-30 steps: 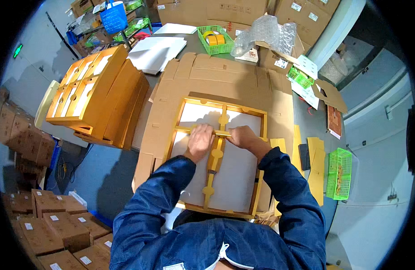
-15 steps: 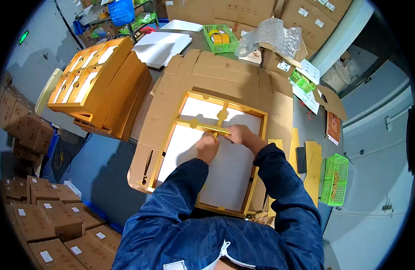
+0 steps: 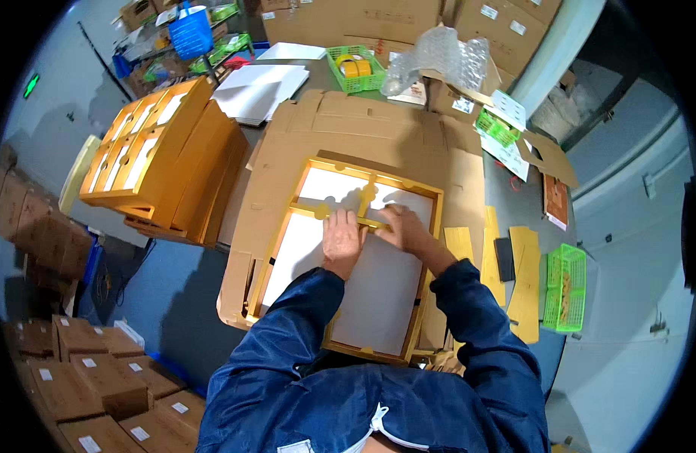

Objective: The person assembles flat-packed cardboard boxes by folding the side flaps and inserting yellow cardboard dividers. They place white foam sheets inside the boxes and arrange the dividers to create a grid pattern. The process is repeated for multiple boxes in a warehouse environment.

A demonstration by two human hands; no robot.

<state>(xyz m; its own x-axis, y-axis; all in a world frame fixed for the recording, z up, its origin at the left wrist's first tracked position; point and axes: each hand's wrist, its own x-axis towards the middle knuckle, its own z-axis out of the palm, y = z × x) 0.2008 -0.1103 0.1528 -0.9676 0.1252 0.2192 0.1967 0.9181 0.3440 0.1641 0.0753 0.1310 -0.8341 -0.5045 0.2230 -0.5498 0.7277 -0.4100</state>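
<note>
A shallow yellow wooden tray (image 3: 429,287) with a white bottom lies on a flattened cardboard sheet. Yellow wooden dividers cross inside it. My left hand (image 3: 342,243) lies flat on the crosswise divider (image 3: 308,209), fingers stretched out and holding nothing. Just to its right, my right hand (image 3: 405,231) pinches the same divider from above, its fingers on the far side and the thumb nearer me. A short upright divider (image 3: 369,192) stands just beyond the hands. Part of the crossing is hidden under my fingers.
Yellow compartment trays (image 3: 148,181) are stacked at the left. White sheets (image 3: 261,87) and a green basket with tape rolls (image 3: 355,72) lie at the back. Yellow wooden strips (image 3: 523,279) and another green basket (image 3: 565,291) are at the right. Cartons (image 3: 106,385) fill the lower left.
My left hand has gone from a closed grip below the crosswise divider to lying flat on it. The divider has dropped lower into the tray; the right hand stays at it.
</note>
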